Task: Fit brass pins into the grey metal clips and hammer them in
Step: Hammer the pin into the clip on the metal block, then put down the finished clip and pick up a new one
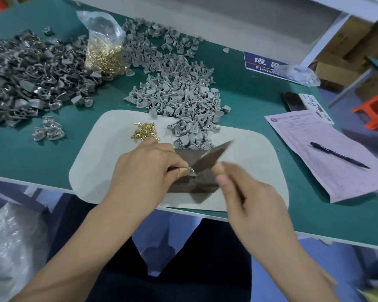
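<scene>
My left hand (150, 168) pinches a small grey metal clip (192, 171) on top of a dark rusty metal block (196, 182). My right hand (247, 197) grips the wooden handle of a small hammer (212, 158), whose blurred head is down at the clip. A loose heap of brass pins (144, 131) lies on the pale mat (100, 162) just beyond my left hand. A pile of light grey clips (183, 101) spreads from the mat toward the back of the table.
A darker pile of clips (31, 79) fills the left of the green table (20, 153). A plastic bag of brass pins (104, 51) stands at the back. A pink form (336, 153) with a pen (338, 158) lies to the right, beside a phone (292, 101) and a blue sign (264, 64).
</scene>
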